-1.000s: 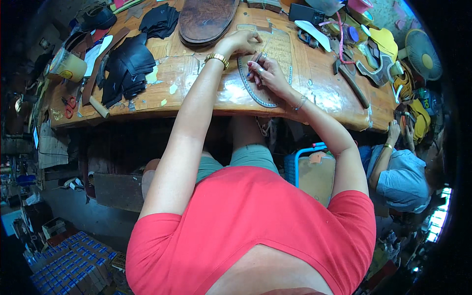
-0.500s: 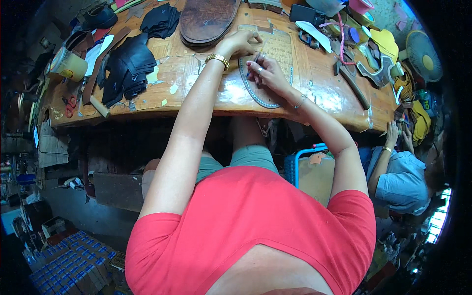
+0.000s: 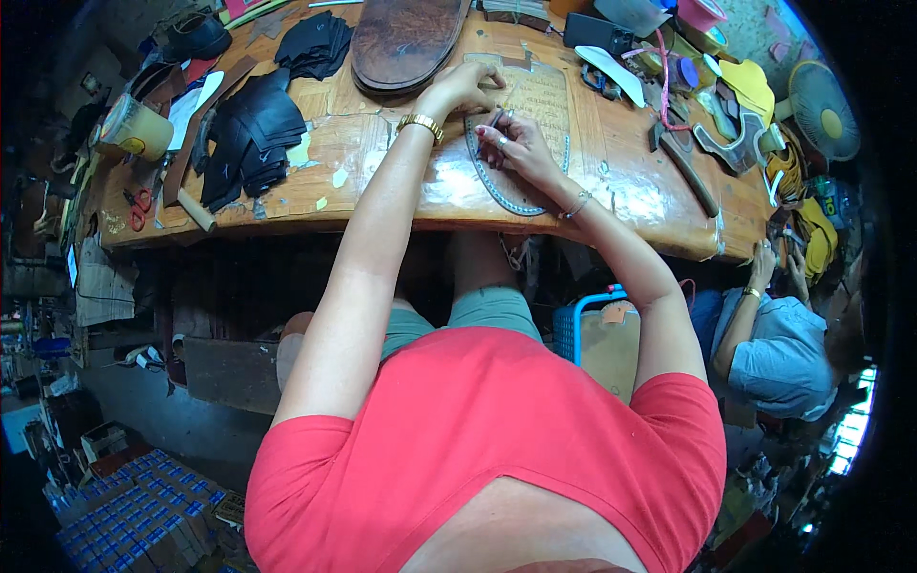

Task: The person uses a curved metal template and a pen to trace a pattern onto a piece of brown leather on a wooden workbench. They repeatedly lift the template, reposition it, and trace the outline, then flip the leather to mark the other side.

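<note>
A tan, rounded template (image 3: 544, 107) with handwriting on it and a row of small marks along its curved edge lies flat before me, near the table's front. My left hand (image 3: 463, 88) rests on its upper left part, thumb and fingers apart and arched, holding nothing. Just below, my right hand (image 3: 519, 153) grips a slim, dark pen-like tool (image 3: 495, 118) against the left side of the template. The tool's tip is mostly hidden by my fingers. Beyond my left hand sits a stack of brown oval leather pieces (image 3: 406, 43).
Black leather pieces (image 3: 250, 138), red-handled scissors (image 3: 139, 208) and a glue tub (image 3: 134, 127) occupy the left. A hammer (image 3: 686, 167), white curved piece (image 3: 611, 74) and yellow pieces (image 3: 747, 88) lie right, near a fan (image 3: 823, 110). Another person (image 3: 778, 349) works at far right.
My right hand and its tool have shifted very slightly left and down along the template. My left hand stays in about the same place.
</note>
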`<state>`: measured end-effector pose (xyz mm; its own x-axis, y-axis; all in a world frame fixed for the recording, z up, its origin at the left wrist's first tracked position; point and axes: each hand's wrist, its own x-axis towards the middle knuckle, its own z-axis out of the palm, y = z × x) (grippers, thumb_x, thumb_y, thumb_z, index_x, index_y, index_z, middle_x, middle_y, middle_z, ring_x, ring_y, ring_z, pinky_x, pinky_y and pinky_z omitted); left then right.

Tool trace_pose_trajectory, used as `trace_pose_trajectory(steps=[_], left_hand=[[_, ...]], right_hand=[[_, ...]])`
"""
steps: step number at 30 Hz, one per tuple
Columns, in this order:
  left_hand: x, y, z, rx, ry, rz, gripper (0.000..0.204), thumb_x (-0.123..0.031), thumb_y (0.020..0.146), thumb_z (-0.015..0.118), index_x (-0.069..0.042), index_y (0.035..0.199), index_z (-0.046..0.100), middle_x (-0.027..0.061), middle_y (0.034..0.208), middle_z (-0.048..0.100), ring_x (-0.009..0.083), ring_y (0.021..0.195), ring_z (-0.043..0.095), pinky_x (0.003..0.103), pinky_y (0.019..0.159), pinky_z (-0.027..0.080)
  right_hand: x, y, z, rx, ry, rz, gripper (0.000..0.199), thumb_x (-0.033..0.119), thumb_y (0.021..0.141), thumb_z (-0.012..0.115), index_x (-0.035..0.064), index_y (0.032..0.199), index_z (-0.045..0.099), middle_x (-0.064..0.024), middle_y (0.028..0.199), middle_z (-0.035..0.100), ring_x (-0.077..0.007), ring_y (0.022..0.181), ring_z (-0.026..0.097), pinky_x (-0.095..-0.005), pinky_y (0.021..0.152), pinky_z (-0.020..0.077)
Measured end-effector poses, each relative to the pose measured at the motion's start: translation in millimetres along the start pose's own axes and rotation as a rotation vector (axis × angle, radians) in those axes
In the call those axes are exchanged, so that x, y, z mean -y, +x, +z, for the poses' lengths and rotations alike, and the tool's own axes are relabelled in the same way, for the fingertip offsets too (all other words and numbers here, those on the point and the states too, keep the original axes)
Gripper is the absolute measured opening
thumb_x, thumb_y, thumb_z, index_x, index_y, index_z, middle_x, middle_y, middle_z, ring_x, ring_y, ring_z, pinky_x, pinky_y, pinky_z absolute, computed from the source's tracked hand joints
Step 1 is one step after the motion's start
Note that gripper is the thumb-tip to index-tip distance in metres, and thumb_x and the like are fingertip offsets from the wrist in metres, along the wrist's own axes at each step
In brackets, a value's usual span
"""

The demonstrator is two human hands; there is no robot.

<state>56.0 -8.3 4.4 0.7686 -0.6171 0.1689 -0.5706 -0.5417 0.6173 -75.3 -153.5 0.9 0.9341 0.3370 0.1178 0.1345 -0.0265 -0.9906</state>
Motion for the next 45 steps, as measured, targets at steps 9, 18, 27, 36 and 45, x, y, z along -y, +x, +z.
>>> trace_pose_trajectory(steps=[9,18,27,36,45], left_hand=[[-10.9,-11.2,-4.1,-0.051,0.057,0.016,0.035,-0.024,0.075,0.073,-0.006,0.104,0.065,0.0152,0.099,0.068,0.025,0.093,0.066,0.034,0.082,0.05],[-12.4,-52.5,-3.1,-0.204,0.227,0.263,0.022,-0.016,0.081,0.056,-0.003,0.096,0.064,0.0148,0.1,0.06,0.0326,0.1,0.056,0.04,0.086,0.045],[-4.2,-113.5,-8.9,-0.093,0.158,0.183,0.071,-0.047,0.067,0.067,-0.014,0.129,0.055,0.0134,0.143,0.04,0.0349,0.137,0.028,0.049,0.111,0.023],[-37.6,-118.5,-1.2,-0.17,0.259,0.119,0.093,-0.062,0.06,0.075,-0.007,0.13,0.049,0.0146,0.14,0.045,0.0283,0.136,0.034,0.05,0.111,0.02],[-22.1,-117.8,7.7,-0.226,0.206,0.141,0.09,-0.063,0.056,0.076,-0.009,0.126,0.052,0.0144,0.139,0.045,0.0325,0.138,0.028,0.058,0.109,0.015]], right_hand=[[13.0,-8.7,11.2,-0.015,-0.667,-0.466,0.018,0.017,0.09,0.06,0.0001,0.088,0.056,-0.0168,0.078,0.057,-0.0319,0.076,0.057,-0.0377,0.07,0.0443],[5.2,-7.0,8.0,-0.053,-0.592,-0.342,0.02,0.02,0.09,0.061,-0.0003,0.088,0.061,-0.0172,0.079,0.061,-0.0306,0.074,0.059,-0.038,0.07,0.0458],[3.5,-5.3,6.0,-0.03,-0.502,-0.262,0.019,0.018,0.09,0.06,-0.0005,0.096,0.064,-0.0155,0.084,0.066,-0.0239,0.077,0.062,-0.0348,0.072,0.0473],[-4.1,-3.0,-2.2,-0.112,-0.017,-0.039,0.02,0.019,0.092,0.06,-0.0013,0.091,0.064,-0.0005,0.074,0.063,-0.0087,0.06,0.057,-0.0252,0.055,0.0448],[10.6,1.4,10.7,-0.027,-0.62,-0.406,0.023,0.018,0.091,0.061,-0.0009,0.103,0.061,-0.0104,0.081,0.066,-0.0186,0.07,0.063,-0.0309,0.066,0.05]])
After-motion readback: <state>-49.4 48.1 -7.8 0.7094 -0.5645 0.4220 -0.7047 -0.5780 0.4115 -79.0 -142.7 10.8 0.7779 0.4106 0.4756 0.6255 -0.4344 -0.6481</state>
